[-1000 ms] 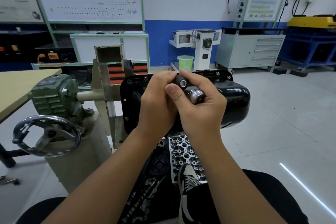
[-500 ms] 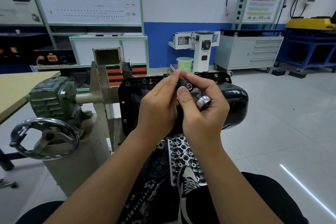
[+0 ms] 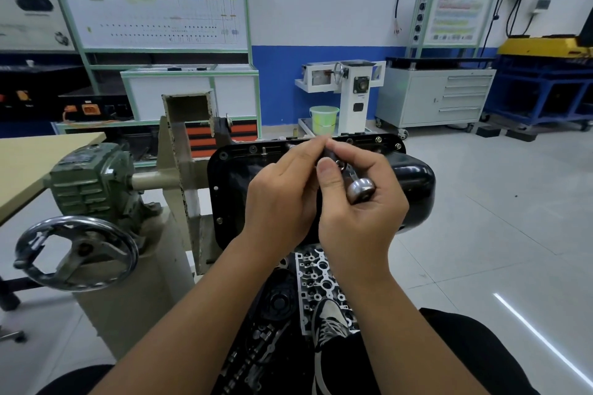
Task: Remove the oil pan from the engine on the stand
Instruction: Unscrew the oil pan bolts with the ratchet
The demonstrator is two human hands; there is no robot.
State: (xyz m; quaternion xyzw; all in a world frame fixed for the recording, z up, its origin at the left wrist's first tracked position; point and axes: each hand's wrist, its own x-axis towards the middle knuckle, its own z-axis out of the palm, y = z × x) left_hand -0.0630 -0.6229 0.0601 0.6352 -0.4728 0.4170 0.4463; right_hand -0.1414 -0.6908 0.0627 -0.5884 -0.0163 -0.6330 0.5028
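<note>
I see both hands curled: my right hand (image 3: 359, 218) grips a shiny, round-headed metal ratchet (image 3: 359, 191); my left hand (image 3: 282, 202) pinches its dark socket (image 3: 329, 154) above the glossy black oil pan (image 3: 417, 183).

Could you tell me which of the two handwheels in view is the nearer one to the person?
The large chrome handwheel on the green gearbox, lower left; the other handwheel sits small on the white stand by the far wall.

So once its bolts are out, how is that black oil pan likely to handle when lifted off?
The oil pan looks like rigid pressed metal, so probably stiff, not floppy. Its glossy finish may be slippery in bare hands. The deep bulge sits on one side, so it would likely hang unevenly; a two-handed grip on the bolted flange seems safest.
</note>
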